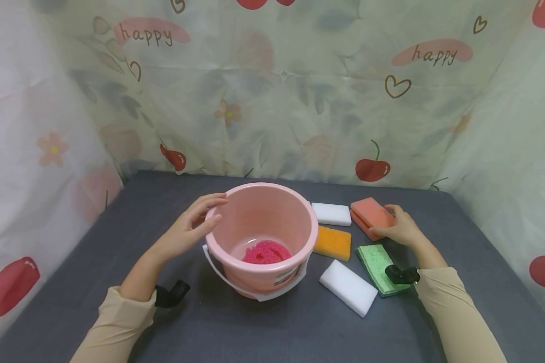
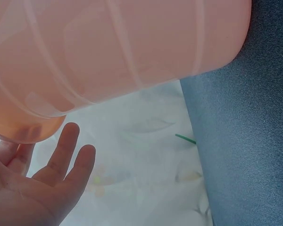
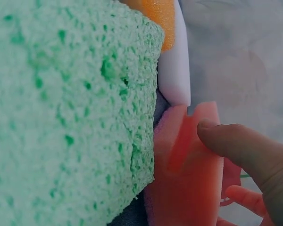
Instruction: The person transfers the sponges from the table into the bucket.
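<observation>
The dark, flat table (image 1: 209,333) carries the round, pale pink plastic bucket (image 1: 263,217), which stands upright and has a white handle (image 1: 260,297) hanging on its near side. The bucket is light, I suppose, so a steadying touch at the rim is a good choice.

The left hand (image 1: 188,229) is relaxed, with fingers spread and reaching over the left side of the rim; I cannot tell how firmly it presses. It should hold lightly, because a hard push could tilt the bucket.

The right hand (image 1: 401,229) pinches the block-shaped, coral foam sponge (image 1: 373,214), thumb on one side and fingers on the other. The sponge lies to the right of the bucket (whether it already leaves the table, I cannot tell). Its side has a groove, so the pressure should be even, to avoid that the foam folds there.

The porous, rectangular green sponge (image 1: 377,262) lies near, under the wrist; a straight lift would avoid dragging it. The smooth, rectangular white block (image 1: 331,214) is just beside the coral sponge and could be knocked. Smallest to the eye, the bright pink porous sponge (image 1: 272,250) lies inside the bucket.
</observation>
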`<state>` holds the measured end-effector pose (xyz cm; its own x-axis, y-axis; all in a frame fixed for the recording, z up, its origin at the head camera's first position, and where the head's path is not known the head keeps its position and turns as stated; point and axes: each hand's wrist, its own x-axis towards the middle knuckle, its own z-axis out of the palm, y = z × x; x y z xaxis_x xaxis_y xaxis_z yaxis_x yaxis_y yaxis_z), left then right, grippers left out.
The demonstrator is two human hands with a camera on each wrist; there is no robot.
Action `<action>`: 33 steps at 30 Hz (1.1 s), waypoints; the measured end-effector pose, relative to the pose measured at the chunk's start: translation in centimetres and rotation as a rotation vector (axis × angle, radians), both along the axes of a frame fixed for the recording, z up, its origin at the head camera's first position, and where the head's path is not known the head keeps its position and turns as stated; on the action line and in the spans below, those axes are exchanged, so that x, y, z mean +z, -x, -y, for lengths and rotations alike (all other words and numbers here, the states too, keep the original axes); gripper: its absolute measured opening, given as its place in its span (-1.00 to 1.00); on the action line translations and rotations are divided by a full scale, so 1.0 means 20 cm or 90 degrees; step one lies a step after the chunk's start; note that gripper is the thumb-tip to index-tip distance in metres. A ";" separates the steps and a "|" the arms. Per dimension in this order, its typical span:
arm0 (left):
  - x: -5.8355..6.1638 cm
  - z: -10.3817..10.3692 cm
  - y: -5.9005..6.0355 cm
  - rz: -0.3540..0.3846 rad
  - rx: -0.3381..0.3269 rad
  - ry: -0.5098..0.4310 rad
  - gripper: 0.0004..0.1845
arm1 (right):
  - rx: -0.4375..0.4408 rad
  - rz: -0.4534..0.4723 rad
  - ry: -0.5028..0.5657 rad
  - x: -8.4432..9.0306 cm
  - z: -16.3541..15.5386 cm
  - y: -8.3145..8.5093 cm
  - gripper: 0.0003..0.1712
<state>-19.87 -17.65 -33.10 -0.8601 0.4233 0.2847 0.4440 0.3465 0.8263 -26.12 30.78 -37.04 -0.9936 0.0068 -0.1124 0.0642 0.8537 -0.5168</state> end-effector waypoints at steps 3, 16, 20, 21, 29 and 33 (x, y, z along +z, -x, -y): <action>0.00 0.00 0.00 0.000 0.001 0.001 -0.55 | 0.000 -0.005 0.003 0.01 0.00 -0.01 0.07; 0.00 0.00 0.00 0.003 0.004 0.007 -0.55 | -0.001 -0.028 0.025 0.05 0.00 -0.03 0.02; 0.00 0.00 0.00 0.004 0.003 0.005 -0.54 | 0.005 -0.044 0.024 0.05 0.00 -0.03 0.01; 0.00 0.00 0.00 0.005 0.003 0.005 -0.54 | 0.006 -0.047 0.024 0.05 0.00 -0.03 0.01; 0.00 0.00 0.00 0.003 0.003 0.006 -0.54 | 0.003 -0.075 0.023 0.09 -0.01 -0.04 -0.02; 0.00 0.00 0.00 -0.001 0.001 0.004 -0.54 | 0.010 -0.074 0.038 0.11 -0.01 -0.05 -0.03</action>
